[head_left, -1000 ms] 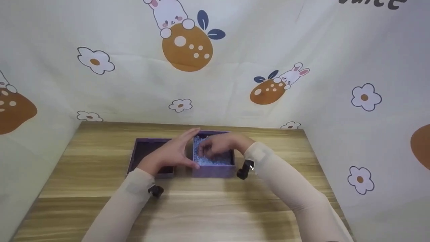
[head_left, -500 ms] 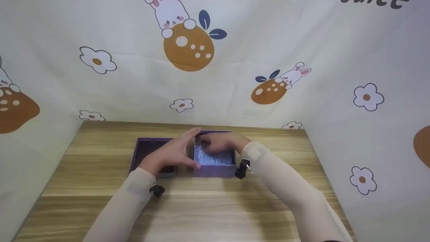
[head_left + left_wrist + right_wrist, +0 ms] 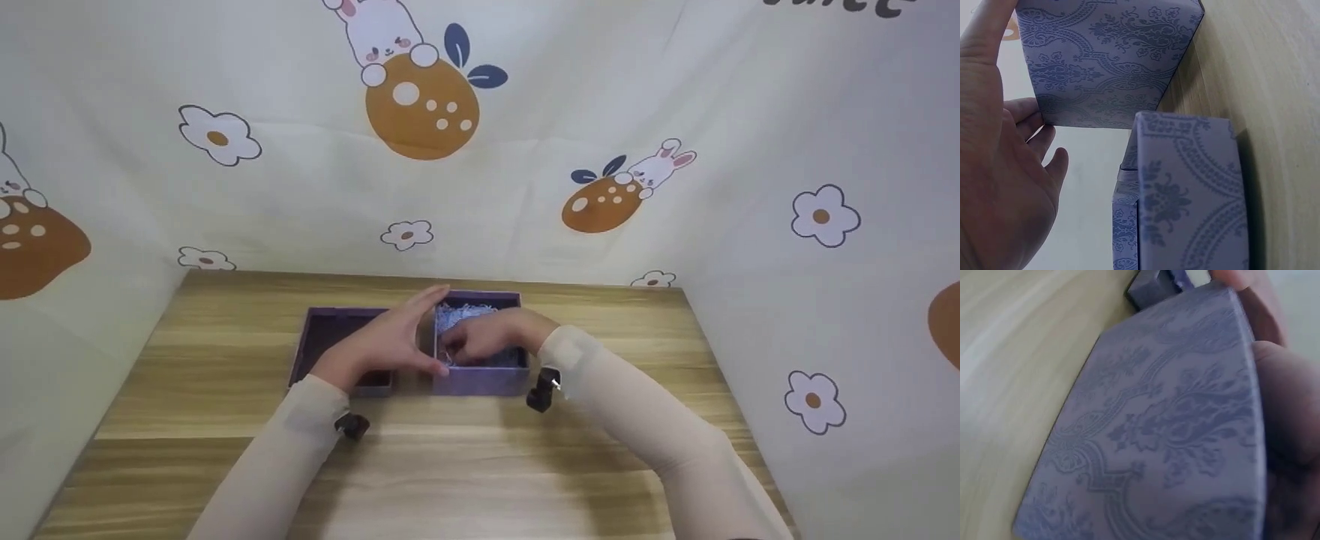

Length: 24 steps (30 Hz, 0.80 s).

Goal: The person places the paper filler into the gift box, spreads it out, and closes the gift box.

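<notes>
A purple patterned box (image 3: 480, 381), open at the top, holds blue shredded paper (image 3: 466, 311). My left hand (image 3: 390, 337) holds the box's left side, thumb at the front corner and fingers at the back corner. In the left wrist view, fingertips of the left hand (image 3: 1010, 163) lie at the edge of the box (image 3: 1106, 62). My right hand (image 3: 484, 336) is inside the box, its curled fingers down in the shredded paper near the front left corner. The right wrist view shows the box wall (image 3: 1151, 422) hiding most of that hand.
A matching purple lid (image 3: 304, 341) lies with its dark inside upward left of the box, partly under my left forearm. Both stand near the back of the wooden table (image 3: 465, 465). A printed cloth (image 3: 510, 195) hangs behind and at the sides.
My right hand has moved within the box from the middle to the back, then to the front left. Shredded paper now shows heaped at the back. The left hand stays in place.
</notes>
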Motion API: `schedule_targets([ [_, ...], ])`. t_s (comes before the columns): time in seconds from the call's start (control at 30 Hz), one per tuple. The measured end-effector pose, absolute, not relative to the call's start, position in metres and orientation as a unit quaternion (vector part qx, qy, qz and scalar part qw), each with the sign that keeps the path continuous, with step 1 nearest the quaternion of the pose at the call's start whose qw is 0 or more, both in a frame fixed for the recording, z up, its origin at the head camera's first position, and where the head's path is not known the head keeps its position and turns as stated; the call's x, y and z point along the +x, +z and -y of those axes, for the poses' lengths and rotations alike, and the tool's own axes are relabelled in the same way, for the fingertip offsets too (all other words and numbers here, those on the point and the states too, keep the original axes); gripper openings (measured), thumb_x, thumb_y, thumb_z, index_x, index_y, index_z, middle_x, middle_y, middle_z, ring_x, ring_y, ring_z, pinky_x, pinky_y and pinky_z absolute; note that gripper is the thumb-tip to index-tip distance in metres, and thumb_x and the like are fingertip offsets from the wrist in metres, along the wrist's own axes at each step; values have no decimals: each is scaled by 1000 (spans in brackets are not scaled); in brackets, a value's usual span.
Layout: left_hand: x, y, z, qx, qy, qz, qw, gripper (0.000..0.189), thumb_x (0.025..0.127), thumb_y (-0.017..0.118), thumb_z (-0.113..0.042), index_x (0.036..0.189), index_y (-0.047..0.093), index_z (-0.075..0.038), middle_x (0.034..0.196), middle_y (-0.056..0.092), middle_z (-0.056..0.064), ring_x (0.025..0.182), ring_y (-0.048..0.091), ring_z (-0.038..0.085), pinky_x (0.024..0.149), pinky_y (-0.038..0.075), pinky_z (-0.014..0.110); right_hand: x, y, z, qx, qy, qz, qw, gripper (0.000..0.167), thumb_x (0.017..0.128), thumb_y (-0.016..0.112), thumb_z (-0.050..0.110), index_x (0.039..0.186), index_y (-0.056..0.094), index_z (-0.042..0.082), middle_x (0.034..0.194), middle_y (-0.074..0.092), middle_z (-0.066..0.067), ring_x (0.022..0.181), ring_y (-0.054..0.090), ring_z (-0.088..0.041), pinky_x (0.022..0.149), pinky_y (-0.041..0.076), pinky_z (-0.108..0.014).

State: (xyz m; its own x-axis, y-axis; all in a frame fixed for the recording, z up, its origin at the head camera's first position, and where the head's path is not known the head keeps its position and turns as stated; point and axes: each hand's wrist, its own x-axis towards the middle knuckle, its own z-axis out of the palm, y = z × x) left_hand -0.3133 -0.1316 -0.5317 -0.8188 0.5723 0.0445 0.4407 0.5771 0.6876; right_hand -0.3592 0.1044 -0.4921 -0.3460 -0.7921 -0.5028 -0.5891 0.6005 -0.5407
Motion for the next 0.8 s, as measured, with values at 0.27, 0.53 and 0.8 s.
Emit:
schedule_targets([
  [0.27,-313,-534,132,294,369,-877,86,145,68,99,-68,179,20,-20,185,15,0,167,22,32,134,24,56,-364,-469,-119,-385,-124,-784,470,22,101,61,8,120,74,10,98,63,2,87,59,-13,76,52,-27],
  [0.53,-313,-533,132,300,366,-877,79,145,68,100,-67,179,21,-18,185,15,1,167,21,33,134,22,57,-364,-476,-108,-424,-13,-770,477,8,105,57,7,104,60,14,95,50,0,94,54,-16,78,44,-29],
  [0.8,-313,-535,132,296,373,-875,83,145,67,100,-67,179,20,-21,185,14,-2,167,23,32,134,24,56,-378,-464,-117,-362,-56,-836,409,21,101,64,5,117,76,11,111,65,-5,93,62,-18,75,53,-31],
])
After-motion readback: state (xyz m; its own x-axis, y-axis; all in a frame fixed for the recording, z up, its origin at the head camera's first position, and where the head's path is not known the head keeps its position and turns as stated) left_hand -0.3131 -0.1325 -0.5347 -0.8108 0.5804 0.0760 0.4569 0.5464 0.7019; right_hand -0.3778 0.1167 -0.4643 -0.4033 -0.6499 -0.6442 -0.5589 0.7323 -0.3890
